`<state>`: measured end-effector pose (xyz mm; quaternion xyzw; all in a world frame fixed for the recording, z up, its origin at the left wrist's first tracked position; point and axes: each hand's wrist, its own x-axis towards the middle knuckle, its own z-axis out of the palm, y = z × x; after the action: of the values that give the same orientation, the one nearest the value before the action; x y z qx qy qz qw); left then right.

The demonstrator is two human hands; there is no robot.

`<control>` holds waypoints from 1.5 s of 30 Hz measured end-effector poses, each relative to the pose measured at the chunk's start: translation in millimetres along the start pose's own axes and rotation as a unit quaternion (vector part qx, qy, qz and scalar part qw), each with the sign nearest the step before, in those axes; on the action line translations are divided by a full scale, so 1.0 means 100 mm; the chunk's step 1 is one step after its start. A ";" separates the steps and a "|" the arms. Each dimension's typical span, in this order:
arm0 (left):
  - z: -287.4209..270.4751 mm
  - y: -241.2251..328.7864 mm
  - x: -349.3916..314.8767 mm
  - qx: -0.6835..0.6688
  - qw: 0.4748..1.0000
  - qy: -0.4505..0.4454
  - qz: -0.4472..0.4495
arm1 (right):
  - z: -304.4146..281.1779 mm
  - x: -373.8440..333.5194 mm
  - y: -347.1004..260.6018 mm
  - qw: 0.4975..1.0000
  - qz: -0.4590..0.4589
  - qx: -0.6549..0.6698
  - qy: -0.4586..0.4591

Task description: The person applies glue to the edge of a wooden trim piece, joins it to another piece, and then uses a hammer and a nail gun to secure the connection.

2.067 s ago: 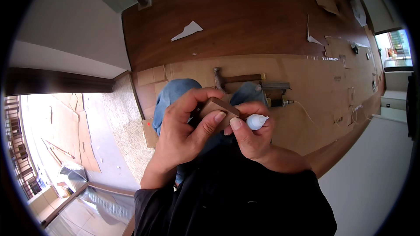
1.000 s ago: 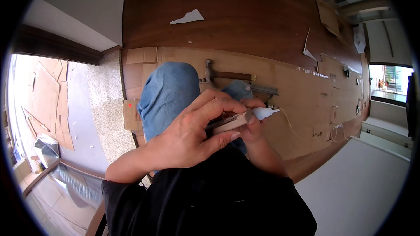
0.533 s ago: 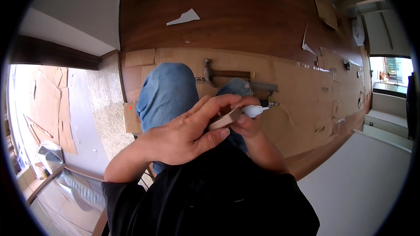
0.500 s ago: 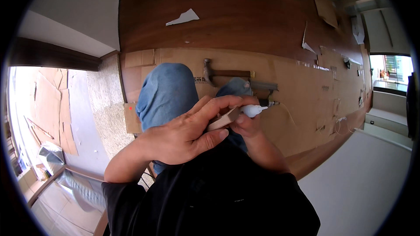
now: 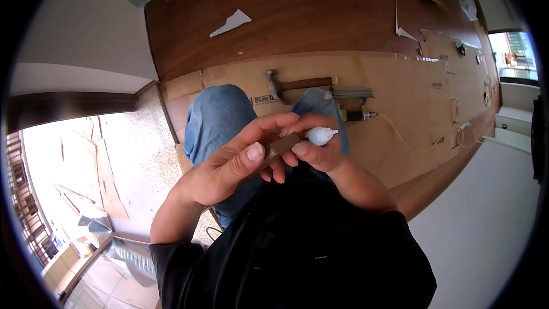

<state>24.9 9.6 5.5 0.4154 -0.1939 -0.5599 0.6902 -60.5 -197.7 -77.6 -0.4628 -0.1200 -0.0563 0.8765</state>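
My left hand (image 5: 231, 163) is closed round a short brown wooden piece (image 5: 281, 146), its thumb along the top and its fingers beneath. In my right hand (image 5: 325, 153) is a small white bottle (image 5: 320, 135) with a pointed nozzle, facing right. Some right-hand fingers also touch the far end of the wooden piece, so both hands meet over my lap. Beyond my knees a claw hammer (image 5: 306, 83) lies on the cardboard. Partly hidden by my right knee is a nail gun (image 5: 353, 94) with a thin yellowish hose (image 5: 394, 131).
Flattened cardboard (image 5: 394, 154) covers the floor around me. Past it, on dark brown wood flooring (image 5: 309, 17), lies a torn white scrap (image 5: 231, 23). A white panel (image 5: 474, 217) stands at the right. At the left is a bright doorway with a pale floor (image 5: 131, 177).
My left hand has turned so its thumb lies on top of the wooden piece, with its fingers spread below. The bottle stays in my right hand. The whole view has shifted slightly.
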 end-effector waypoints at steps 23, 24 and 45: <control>0.00 -0.39 0.09 0.204 0.964 0.030 0.170 | -0.35 -0.20 0.36 0.991 0.061 0.088 0.082; 0.01 -0.37 0.08 0.202 0.964 0.029 0.170 | -0.36 -0.20 0.37 0.991 0.060 0.083 0.086; -0.02 -0.42 0.03 0.351 0.908 0.092 0.210 | -0.41 -0.17 0.45 0.988 0.060 0.144 0.016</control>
<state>1.2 6.0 -29.6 0.6301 -0.3965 -0.2570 0.6163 -60.8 -206.0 -140.5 -0.3369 -0.0847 0.0066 0.9377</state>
